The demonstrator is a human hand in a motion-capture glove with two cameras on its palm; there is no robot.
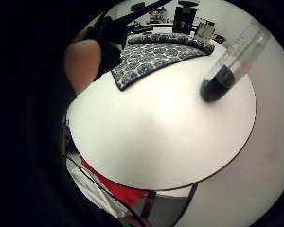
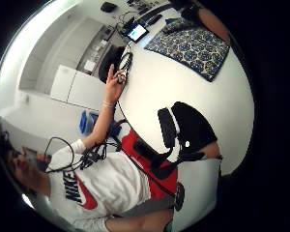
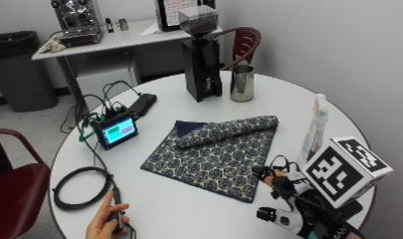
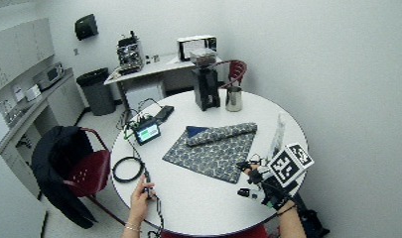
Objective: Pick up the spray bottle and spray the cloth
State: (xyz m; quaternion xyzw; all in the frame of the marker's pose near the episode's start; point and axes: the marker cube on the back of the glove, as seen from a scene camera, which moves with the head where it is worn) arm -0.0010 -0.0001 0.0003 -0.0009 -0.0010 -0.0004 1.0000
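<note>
The gloved right hand (image 3: pixel 290 199) hovered, seemingly empty-fingered, reaching; next, grasp the spray bottle (image 3: pixel 315 127) at one o'clock, beside the cloth (image 3: pixel 217 154).

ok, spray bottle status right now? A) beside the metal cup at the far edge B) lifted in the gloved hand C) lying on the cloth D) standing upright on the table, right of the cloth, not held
D. The spray bottle stands upright on the table off the patterned cloth, with the gloved right hand near it but not gripping it.
</note>
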